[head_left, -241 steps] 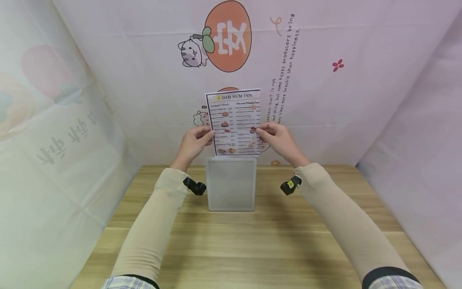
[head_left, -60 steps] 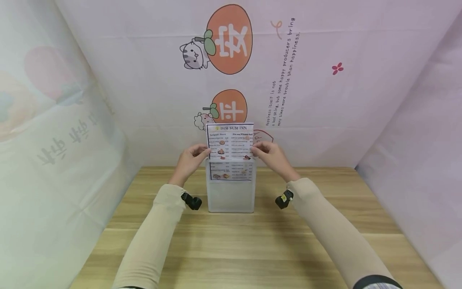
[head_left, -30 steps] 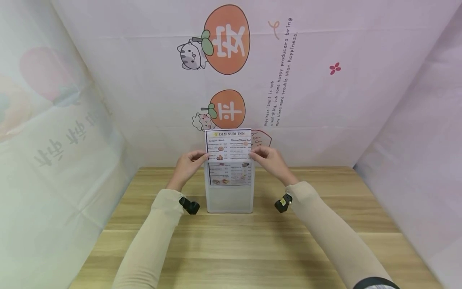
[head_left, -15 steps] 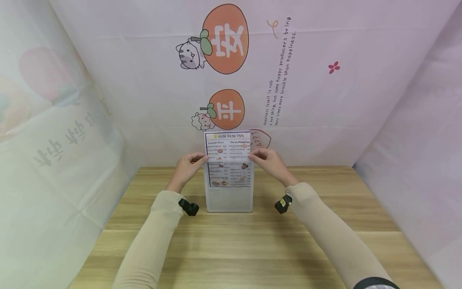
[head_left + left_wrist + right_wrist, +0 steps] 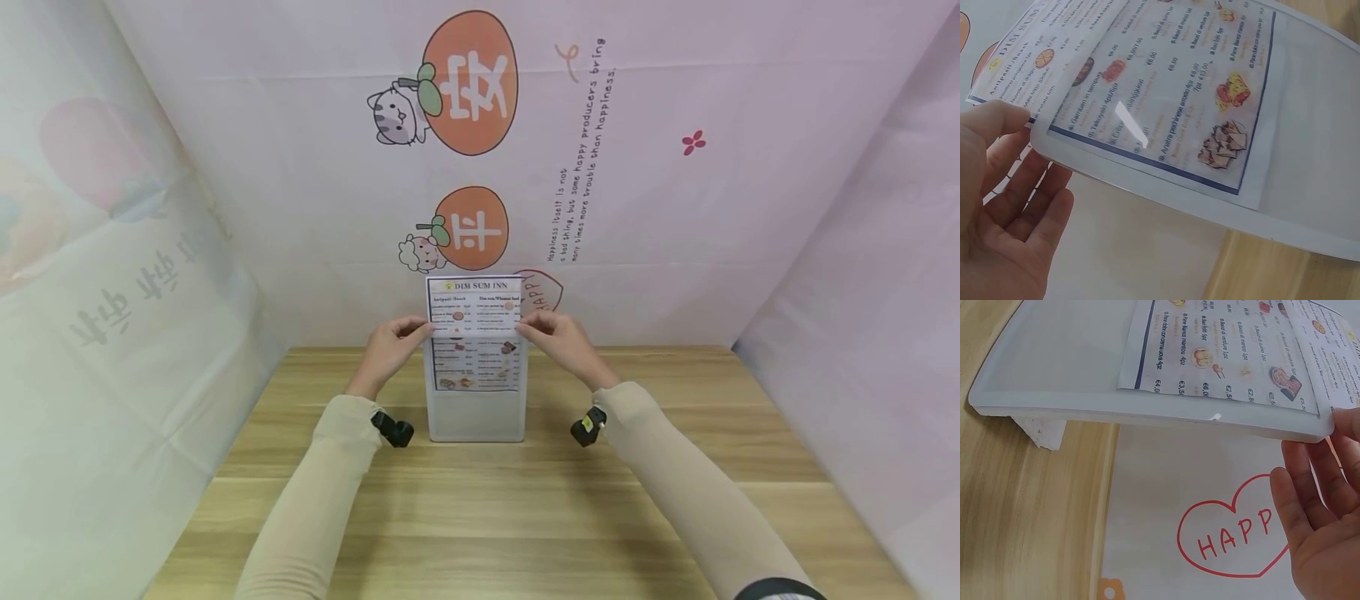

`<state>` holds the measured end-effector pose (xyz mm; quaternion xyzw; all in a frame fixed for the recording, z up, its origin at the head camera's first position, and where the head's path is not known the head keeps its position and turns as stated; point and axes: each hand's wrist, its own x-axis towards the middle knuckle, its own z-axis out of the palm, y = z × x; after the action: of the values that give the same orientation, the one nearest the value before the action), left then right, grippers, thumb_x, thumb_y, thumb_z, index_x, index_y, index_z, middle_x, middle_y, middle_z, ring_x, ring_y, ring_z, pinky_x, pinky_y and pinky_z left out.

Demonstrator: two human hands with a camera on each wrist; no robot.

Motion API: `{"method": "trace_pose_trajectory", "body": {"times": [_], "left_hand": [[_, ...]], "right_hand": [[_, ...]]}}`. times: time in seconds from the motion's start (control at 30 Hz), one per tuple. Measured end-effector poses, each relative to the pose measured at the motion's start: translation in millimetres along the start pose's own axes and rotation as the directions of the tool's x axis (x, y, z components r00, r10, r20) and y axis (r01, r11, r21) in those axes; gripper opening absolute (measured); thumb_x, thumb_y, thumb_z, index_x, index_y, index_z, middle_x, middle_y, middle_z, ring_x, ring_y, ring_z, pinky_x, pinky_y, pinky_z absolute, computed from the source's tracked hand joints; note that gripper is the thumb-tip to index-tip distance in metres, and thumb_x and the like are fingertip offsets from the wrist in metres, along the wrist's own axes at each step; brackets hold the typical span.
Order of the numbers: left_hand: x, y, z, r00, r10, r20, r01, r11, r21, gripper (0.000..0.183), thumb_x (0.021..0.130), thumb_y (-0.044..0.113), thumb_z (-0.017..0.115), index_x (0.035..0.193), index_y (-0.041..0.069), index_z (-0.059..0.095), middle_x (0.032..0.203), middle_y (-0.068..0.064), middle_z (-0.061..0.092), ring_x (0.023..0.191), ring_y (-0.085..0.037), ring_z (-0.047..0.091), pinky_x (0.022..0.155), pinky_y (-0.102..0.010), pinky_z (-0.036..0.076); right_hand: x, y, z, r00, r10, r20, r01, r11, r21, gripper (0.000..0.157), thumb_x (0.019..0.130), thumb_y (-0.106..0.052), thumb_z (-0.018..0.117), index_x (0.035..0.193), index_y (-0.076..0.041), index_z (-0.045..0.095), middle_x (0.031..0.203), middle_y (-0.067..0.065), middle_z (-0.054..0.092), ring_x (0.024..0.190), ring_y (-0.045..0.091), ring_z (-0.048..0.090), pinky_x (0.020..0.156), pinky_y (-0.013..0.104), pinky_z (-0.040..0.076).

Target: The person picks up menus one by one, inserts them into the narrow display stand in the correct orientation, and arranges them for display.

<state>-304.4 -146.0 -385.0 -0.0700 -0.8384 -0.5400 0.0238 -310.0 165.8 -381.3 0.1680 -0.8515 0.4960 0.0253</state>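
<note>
A printed "DIM SUM INN" menu sheet (image 5: 474, 307) is partly inside a white-rimmed clear sign holder (image 5: 476, 418) standing on the table. Its lower part shows through the holder's front, while the heading sticks out above the top edge. My left hand (image 5: 388, 350) pinches the sheet's left edge just above the holder's top corner. On the opposite edge, my right hand (image 5: 564, 343) pinches the sheet between thumb and fingers. The left wrist view shows the left thumb on the menu (image 5: 1166, 94) and the other fingers behind. Below the sheet, the lower part of the holder (image 5: 1054, 356) is bare.
A wood-grain table (image 5: 480, 517) lies under the holder. Behind rises a pale printed cloth (image 5: 322, 208) with orange fruit drawings, and similar cloth hangs on both sides. Behind the holder, a white support piece (image 5: 1044, 432) shows in the right wrist view.
Eight seconds ago the menu was held above the holder. Since then both hands have lowered it, and its bottom part has slid down inside; the last half second brings only a slight downward shift.
</note>
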Motion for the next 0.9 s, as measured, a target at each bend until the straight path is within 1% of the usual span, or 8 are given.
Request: {"method": "trace_pose_trajectory", "body": {"times": [0.3,0.57,0.8,0.9], "left_hand": [[6.7,11.7,-3.5,1.0,0.011,-0.025,-0.011,1.0,0.006,0.042,0.095,0.049,0.066,0.121,0.016,0.069,0.119,-0.001,0.066,0.116,-0.023,0.057,0.102,-0.046,0.045],[4.5,17.7,-3.6,0.999,0.027,-0.03,-0.028,1.0,-0.008,0.035,0.098,0.042,0.065,0.118,0.014,0.071,0.113,-0.002,0.068,0.11,-0.022,0.059,0.1,-0.046,0.045],[3.9,18.0,-3.7,0.999,0.041,-0.028,-0.041,0.999,-0.009,0.033,0.098,0.04,0.065,0.116,0.013,0.071,0.112,-0.003,0.069,0.109,-0.023,0.059,0.099,-0.046,0.046],[3.9,17.9,-3.8,0.999,0.041,-0.029,-0.041,0.999,-0.014,0.033,0.098,0.041,0.065,0.116,0.014,0.071,0.112,-0.003,0.069,0.11,-0.022,0.059,0.099,-0.046,0.046]], "right_hand": [[0,1,0.7,1.0,-0.005,-0.003,0.005,1.0,0.005,0.027,0.099,-0.035,0.065,0.11,-0.012,0.071,0.107,0.004,0.07,0.098,0.021,0.062,0.086,0.039,0.052],[-2,-1,1.2,1.0,0.012,-0.003,-0.012,1.0,0.013,0.028,0.099,-0.037,0.064,0.111,-0.012,0.071,0.109,0.004,0.069,0.101,0.022,0.062,0.088,0.041,0.052],[-2,-4,-0.6,1.0,0.005,-0.013,-0.005,1.0,0.029,0.033,0.099,-0.041,0.063,0.115,-0.013,0.07,0.115,0.004,0.068,0.107,0.023,0.06,0.092,0.043,0.05],[0,-8,-2.1,1.0,-0.006,-0.016,0.007,0.999,0.046,0.034,0.099,-0.043,0.063,0.115,-0.013,0.069,0.113,0.004,0.068,0.106,0.023,0.061,0.092,0.043,0.05]]}}
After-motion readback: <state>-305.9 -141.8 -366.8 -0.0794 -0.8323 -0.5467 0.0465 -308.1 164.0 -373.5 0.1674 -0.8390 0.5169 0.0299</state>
